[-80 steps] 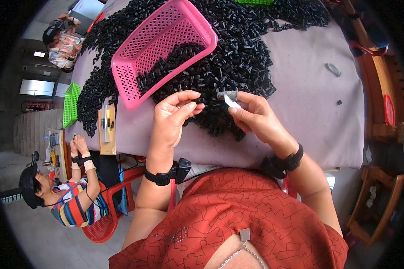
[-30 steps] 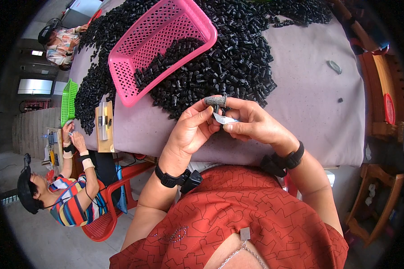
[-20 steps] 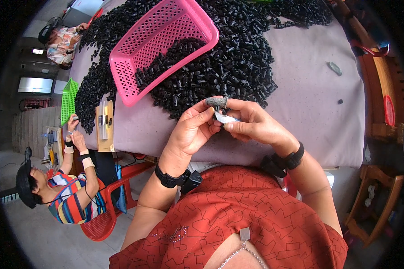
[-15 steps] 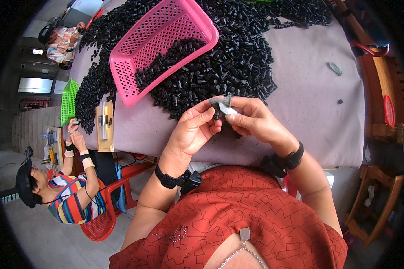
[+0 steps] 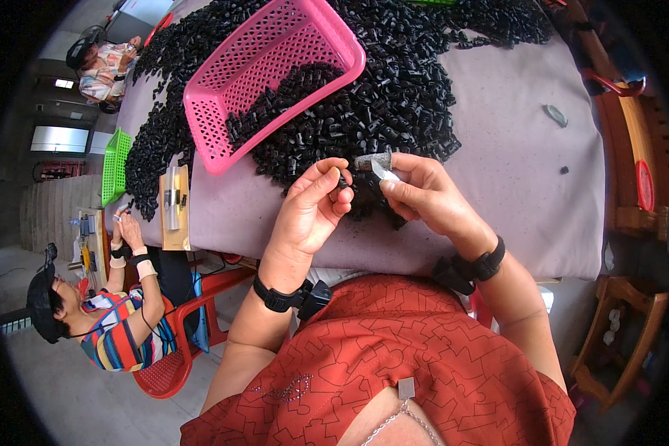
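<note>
My left hand (image 5: 308,204) pinches a small black plastic part (image 5: 343,183) between thumb and fingertips. Just beside it, my right hand (image 5: 427,189) grips a small white, flat piece, perhaps a blade (image 5: 385,173), under the thumb. A worn grey sleeve or wrap (image 5: 374,160) covers the tip of the right index finger. The two hands are slightly apart, above the near edge of a big heap of black plastic parts (image 5: 409,111). Some of these parts show beneath the right fingers. What exactly the white piece is, I cannot make out.
A pink perforated basket (image 5: 245,145) lies tilted on the heap, partly filled with black parts. A pale cloth (image 5: 513,149) covers the table. To the left are a wooden board (image 5: 175,234), a green basket (image 5: 116,167) and a seated co-worker (image 5: 126,327); another person (image 5: 104,74) sits farther off.
My hands have drawn apart; the left has moved slightly left with the black part. The grey finger wrap and white piece have come away from it with the right hand.
</note>
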The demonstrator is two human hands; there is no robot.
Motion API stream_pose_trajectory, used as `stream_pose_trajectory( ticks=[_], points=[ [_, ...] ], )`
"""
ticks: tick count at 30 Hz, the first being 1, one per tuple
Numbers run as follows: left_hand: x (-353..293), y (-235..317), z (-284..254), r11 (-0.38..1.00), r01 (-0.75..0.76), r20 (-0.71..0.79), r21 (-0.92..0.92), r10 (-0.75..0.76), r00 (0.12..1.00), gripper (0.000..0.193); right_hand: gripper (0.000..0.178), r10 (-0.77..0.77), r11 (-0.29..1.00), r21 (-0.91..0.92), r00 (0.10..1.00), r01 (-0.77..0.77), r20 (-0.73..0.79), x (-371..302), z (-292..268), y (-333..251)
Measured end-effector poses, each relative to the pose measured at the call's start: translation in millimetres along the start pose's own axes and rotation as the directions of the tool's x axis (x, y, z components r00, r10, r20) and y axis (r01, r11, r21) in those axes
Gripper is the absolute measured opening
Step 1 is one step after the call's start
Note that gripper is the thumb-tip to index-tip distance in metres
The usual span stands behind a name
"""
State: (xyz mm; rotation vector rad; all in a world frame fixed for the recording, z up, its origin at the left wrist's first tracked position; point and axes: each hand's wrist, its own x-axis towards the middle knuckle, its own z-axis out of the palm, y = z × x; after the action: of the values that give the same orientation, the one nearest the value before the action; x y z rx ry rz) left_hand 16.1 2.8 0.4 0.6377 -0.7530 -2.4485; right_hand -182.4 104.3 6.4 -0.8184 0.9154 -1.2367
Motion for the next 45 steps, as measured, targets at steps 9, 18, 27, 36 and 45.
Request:
stream_pose_trajectory(
  ticks=[9,18,27,36,45],
  points=[
    [0.4,1.3,6.0,0.998,0.001,-0.059,0.055,0.002,0.998,0.031,0.028,0.0,0.999,0.049,1.0,0.001,-0.007,0.1,0.9,1.9],
    [3.4,-5.0,11.2,0.998,0.008,-0.06,0.069,-0.004,0.998,0.033,0.05,-0.004,0.997,0.076,0.985,-0.009,0.171,-4.4,3.3,-3.9],
    [5.6,-9.3,13.9,0.994,0.035,-0.011,0.103,-0.034,0.999,0.035,0.056,-0.013,0.996,0.089,0.971,-0.009,0.241,-5.6,4.3,-3.4],
    [3.6,-10.2,10.8,0.997,0.043,0.01,0.071,-0.043,0.999,0.035,0.056,0.002,0.998,0.063,0.967,-0.018,0.254,-6.3,3.8,-4.5],
    [3.2,-11.6,9.0,0.998,0.062,0.026,0.014,-0.063,0.998,0.038,0.051,0.015,1.0,0.015,0.966,-0.019,0.258,-7.6,3.8,-7.4]
  ],
)
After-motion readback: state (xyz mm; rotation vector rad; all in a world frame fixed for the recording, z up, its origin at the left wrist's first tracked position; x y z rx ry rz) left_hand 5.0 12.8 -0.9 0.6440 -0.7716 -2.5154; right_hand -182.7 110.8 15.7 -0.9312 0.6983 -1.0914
